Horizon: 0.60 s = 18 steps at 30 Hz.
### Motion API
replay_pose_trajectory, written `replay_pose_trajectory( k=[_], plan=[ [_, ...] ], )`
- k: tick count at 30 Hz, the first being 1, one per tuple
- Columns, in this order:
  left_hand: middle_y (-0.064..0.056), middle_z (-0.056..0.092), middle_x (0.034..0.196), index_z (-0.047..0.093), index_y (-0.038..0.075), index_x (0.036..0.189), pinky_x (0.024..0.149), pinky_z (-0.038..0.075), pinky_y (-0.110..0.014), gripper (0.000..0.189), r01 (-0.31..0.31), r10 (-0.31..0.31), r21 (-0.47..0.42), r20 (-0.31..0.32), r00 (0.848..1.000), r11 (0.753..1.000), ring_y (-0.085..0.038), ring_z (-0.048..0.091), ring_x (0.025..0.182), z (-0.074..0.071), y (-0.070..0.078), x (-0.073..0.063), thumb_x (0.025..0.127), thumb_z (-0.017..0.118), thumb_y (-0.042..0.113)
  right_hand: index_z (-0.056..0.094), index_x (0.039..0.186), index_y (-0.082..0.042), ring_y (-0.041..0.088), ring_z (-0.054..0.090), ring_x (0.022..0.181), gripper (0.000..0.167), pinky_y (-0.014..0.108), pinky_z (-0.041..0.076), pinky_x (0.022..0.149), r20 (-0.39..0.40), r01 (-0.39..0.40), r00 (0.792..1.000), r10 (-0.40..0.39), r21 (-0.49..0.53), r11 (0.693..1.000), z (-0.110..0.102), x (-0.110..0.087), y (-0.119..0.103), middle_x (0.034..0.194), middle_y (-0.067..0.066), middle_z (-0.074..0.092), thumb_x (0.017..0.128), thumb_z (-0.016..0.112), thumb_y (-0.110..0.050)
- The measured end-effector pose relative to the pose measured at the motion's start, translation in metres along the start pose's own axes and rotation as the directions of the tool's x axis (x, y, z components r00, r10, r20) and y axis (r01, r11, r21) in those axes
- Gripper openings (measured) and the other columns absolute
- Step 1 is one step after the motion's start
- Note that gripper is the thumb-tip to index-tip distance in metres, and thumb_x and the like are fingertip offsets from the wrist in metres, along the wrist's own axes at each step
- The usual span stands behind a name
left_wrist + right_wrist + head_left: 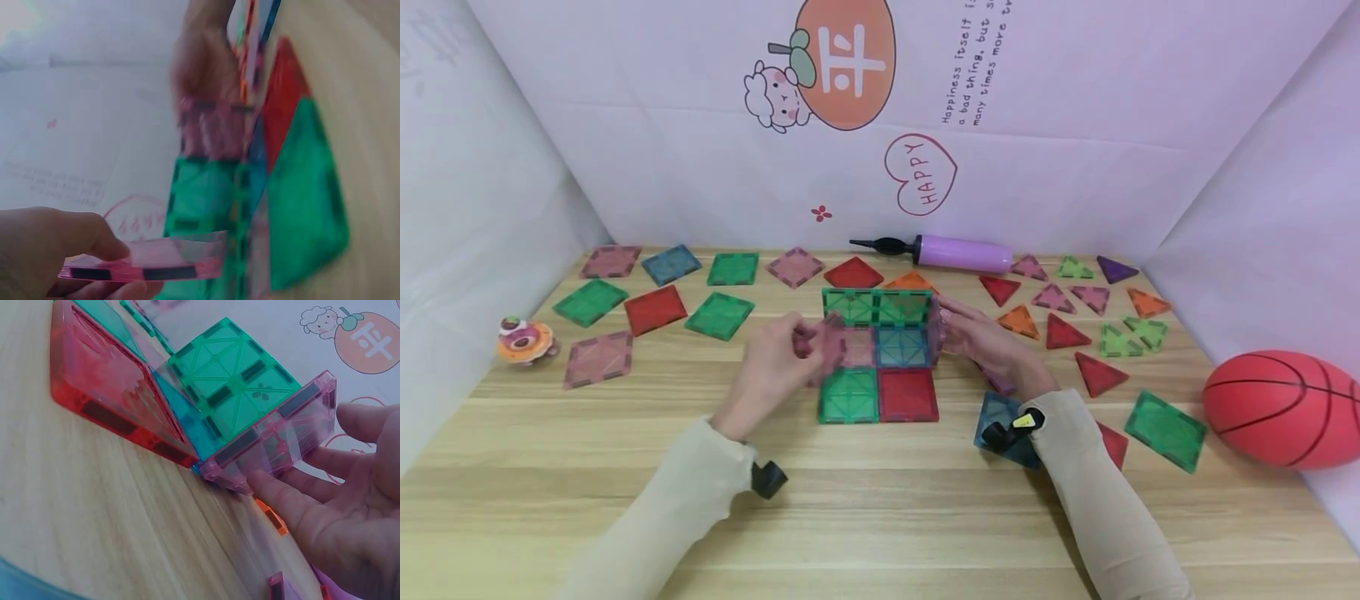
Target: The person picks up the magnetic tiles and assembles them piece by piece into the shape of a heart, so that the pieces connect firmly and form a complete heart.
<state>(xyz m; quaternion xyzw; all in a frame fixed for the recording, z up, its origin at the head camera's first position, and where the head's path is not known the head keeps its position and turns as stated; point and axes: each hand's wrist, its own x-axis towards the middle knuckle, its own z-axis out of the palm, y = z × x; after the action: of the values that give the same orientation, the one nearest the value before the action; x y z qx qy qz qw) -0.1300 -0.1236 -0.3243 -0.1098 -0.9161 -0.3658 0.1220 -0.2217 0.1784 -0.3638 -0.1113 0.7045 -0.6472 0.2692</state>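
Observation:
Flat on the table, a green tile (848, 396), a red tile (908, 396), a blue tile (904, 347) and a partly covered pink tile (859, 347) form a square. Along their far edge stand two green tiles (906, 308). My left hand (767, 358) pinches a pink magnetic tile (178, 257) between thumb and fingers at the left side of this build, blurred in the head view. At the right side, my right hand (350, 494) rests its extended fingertips on the outer face of an upright pink tile (275, 440), with the thumb apart from it.
Loose square tiles, such as a red one (656, 311), lie at the left beside a small toy figure (526, 342). Triangle tiles (1065, 332) spread at the right, near a red ball (1285, 408). A purple hand pump (964, 254) lies by the back wall.

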Motion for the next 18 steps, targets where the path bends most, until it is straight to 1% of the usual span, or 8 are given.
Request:
replay_pose_trajectory(
  k=[1,3,7,10,14,18],
  plan=[
    [-0.012,0.067,0.078,0.065,-0.002,0.093,0.055,0.045,-0.024,0.017,-0.017,0.017,-0.009,-0.014,1.0,1.0,-0.017,0.055,0.063,0.007,0.005,0.0,0.077,0.064,0.003,0.012,0.154,-0.012,0.033,0.021,0.144,0.056,0.051,0.025,0.114,0.002,0.007,1.0,-0.007,0.008,1.0,0.0,0.0,0.0,0.158,0.013,0.017,0.105,0.034,-0.025],
    [-0.009,0.064,0.072,0.064,-0.001,0.087,0.052,0.043,-0.022,0.011,-0.033,0.032,-0.035,-0.029,0.999,0.999,-0.015,0.052,0.059,0.021,0.015,0.001,0.077,0.063,0.003,0.013,0.154,-0.011,0.033,0.022,0.144,0.055,0.052,0.025,0.113,-0.002,0.012,1.0,-0.012,0.014,1.0,0.001,0.0,0.0,0.158,0.014,0.019,0.105,0.033,-0.025],
    [-0.004,0.058,0.06,0.062,0.003,0.078,0.047,0.037,-0.019,0.003,-0.062,0.06,-0.052,-0.028,0.998,0.997,-0.01,0.046,0.05,0.046,0.032,0.002,0.078,0.064,0.005,0.015,0.153,-0.009,0.033,0.024,0.143,0.053,0.052,0.025,0.113,-0.005,0.019,1.0,-0.018,0.03,0.999,0.002,0.002,0.001,0.157,0.015,0.023,0.105,0.032,-0.026],
    [-0.001,0.055,0.055,0.06,0.006,0.073,0.044,0.035,-0.017,0.008,-0.085,0.084,-0.023,-0.026,0.996,0.996,-0.007,0.043,0.046,0.062,0.044,0.003,0.078,0.066,0.007,0.018,0.153,-0.008,0.032,0.027,0.142,0.053,0.051,0.026,0.113,-0.005,0.026,1.0,-0.025,0.03,0.999,0.001,0.002,0.002,0.155,0.016,0.026,0.105,0.032,-0.027],
    [0.001,0.053,0.053,0.055,0.009,0.067,0.041,0.033,-0.014,0.017,-0.118,0.119,0.023,-0.016,0.993,0.993,-0.005,0.043,0.043,0.081,0.06,0.0,0.08,0.066,0.009,0.022,0.151,-0.007,0.032,0.034,0.139,0.052,0.049,0.029,0.112,0.011,0.045,0.999,-0.046,0.023,0.999,0.0,0.003,0.002,0.152,0.022,0.03,0.105,0.032,-0.029],
    [0.002,0.049,0.053,0.051,0.01,0.067,0.039,0.031,-0.014,0.02,-0.147,0.146,0.06,0.025,0.989,0.987,-0.006,0.044,0.042,0.096,0.071,-0.004,0.083,0.064,0.012,0.023,0.151,-0.006,0.032,0.034,0.139,0.052,0.048,0.03,0.112,0.017,0.057,0.998,-0.058,0.017,0.998,0.0,0.003,0.001,0.152,0.023,0.03,0.105,0.031,-0.03]
  ],
)
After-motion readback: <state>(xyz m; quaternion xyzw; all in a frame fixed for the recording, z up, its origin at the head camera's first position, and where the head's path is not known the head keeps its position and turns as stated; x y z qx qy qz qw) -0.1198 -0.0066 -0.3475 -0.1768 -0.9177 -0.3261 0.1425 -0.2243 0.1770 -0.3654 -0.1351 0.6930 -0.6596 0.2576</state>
